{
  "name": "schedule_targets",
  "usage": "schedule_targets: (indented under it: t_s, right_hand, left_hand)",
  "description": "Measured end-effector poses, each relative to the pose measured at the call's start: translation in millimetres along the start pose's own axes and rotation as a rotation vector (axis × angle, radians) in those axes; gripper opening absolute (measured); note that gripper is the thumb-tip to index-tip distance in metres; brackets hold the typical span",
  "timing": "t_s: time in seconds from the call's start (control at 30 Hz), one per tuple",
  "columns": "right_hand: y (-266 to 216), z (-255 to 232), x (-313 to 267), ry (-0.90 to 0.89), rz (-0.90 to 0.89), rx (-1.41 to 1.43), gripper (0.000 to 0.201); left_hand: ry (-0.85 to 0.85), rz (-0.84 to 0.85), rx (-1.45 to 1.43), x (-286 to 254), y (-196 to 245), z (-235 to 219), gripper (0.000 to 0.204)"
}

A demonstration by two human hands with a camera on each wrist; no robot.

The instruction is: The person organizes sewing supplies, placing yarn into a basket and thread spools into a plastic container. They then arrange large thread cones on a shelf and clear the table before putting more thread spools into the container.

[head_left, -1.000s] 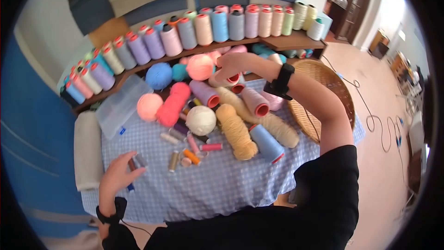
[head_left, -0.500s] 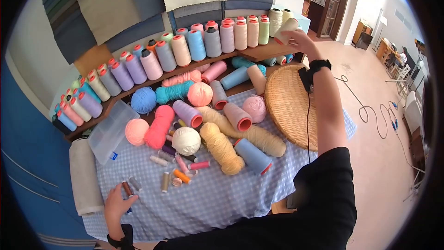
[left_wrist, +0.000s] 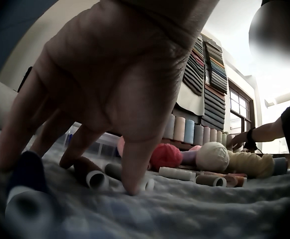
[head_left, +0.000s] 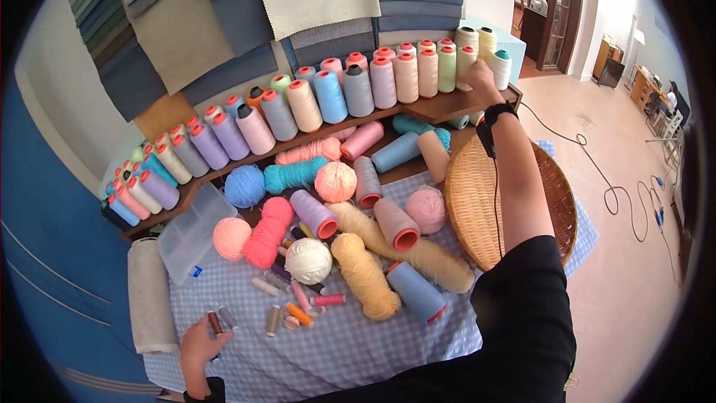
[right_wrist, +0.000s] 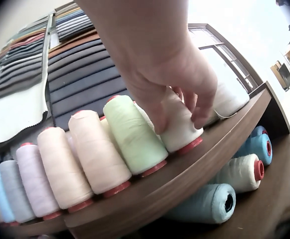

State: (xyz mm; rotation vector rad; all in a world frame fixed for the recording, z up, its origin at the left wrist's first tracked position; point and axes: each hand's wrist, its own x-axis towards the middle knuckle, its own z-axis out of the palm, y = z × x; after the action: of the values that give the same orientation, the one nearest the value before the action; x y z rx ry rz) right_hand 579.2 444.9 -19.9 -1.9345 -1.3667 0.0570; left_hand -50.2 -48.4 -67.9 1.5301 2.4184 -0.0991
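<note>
At the right end of the shelf, my right hand (head_left: 481, 77) grips a cream thread cone (right_wrist: 177, 127) with thumb and fingers round its sides. The cone stands upright, its red base at the shelf board, beside a pale green cone (right_wrist: 135, 134). On the left of the table, my left hand (head_left: 197, 347) rests with fingers spread and fingertips down at the cloth. Under and beside those fingers lie a brown spool (left_wrist: 89, 173), a navy spool (left_wrist: 26, 174) and a grey spool (head_left: 227, 319).
Thread cones line the curved wooden shelf (head_left: 388, 112). Yarn balls, skeins, fallen cones and small spools cover the middle of the checked cloth (head_left: 298, 362). A wicker basket (head_left: 466, 201) leans at the right; a clear plastic box (head_left: 195, 227) and rolled fabric (head_left: 151, 295) lie left.
My right hand has carried the cream cone from the pile up to the right end of the shelf, where the tilted cone now stands upright. The left hand stays by the small spools.
</note>
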Motion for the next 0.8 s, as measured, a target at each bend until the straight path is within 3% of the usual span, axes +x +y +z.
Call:
schedule_targets:
  t_s: [0.07,0.1,0.17,0.2,0.23,0.27,0.3,0.37,0.47,0.5,0.53,0.57,0.67,0.73,0.77,0.8]
  right_hand:
    - [7,0,6,-0.070,-0.057,-0.005,0.039]
    - [11,-2,6,-0.079,-0.057,-0.012,0.039]
    - [24,-5,2,-0.208,-0.007,0.310,0.026]
    - [47,7,25,-0.248,-0.256,0.079,0.023]
    - [53,4,30,-0.264,-0.257,0.074,0.023]
    - [52,-2,32,-0.322,-0.390,-0.174,0.025]
    - [43,-9,30,-0.376,-0.531,-0.422,0.027]
    - [-45,-51,-35,-0.490,0.035,-0.201,0.031]
    - [-114,-50,-99,-0.839,-0.212,-0.137,0.040]
    - [-120,-27,-110,-1.113,-0.218,-0.036,0.042]
    - [-147,-51,-165,-0.920,-0.521,-0.065,0.044]
    - [-164,-43,-184,-1.040,-0.590,-0.202,0.041]
    - [-181,-7,-229,-1.268,-0.408,-0.295,0.046]
    - [-140,89,-204,-1.429,-0.347,-0.330,0.060]
    - [-147,73,-218,-1.420,-0.338,-0.326,0.060]
    - [-163,44,-247,-1.287,-0.364,-0.328,0.067]
  left_hand:
    - [0.036,0.040,-0.012,1,-1,4,0.069]
    - [0.025,0.037,-0.013,1,-2,6,0.069]
    - [0.036,0.038,-0.008,1,-1,6,0.065]
    - [0.023,0.032,-0.008,3,-2,6,0.065]
    - [0.032,0.048,-0.017,4,-4,8,0.064]
    - [0.042,0.057,-0.027,4,-5,9,0.063]
    - [0.030,0.038,-0.031,3,-3,8,0.063]
    - [0.045,0.038,-0.027,0,3,3,0.062]
    - [0.084,0.030,-0.009,-2,6,5,0.060]
    - [0.078,0.016,-0.014,-3,8,4,0.060]
    - [0.078,0.012,-0.025,-4,10,2,0.060]
    - [0.079,0.014,-0.032,-5,12,2,0.059]
    - [0.110,0.009,-0.038,-5,10,5,0.058]
    - [0.115,0.016,-0.048,-5,8,7,0.058]
    - [0.113,0.017,-0.058,-5,7,8,0.059]
    - [0.118,0.033,-0.055,-6,8,7,0.059]
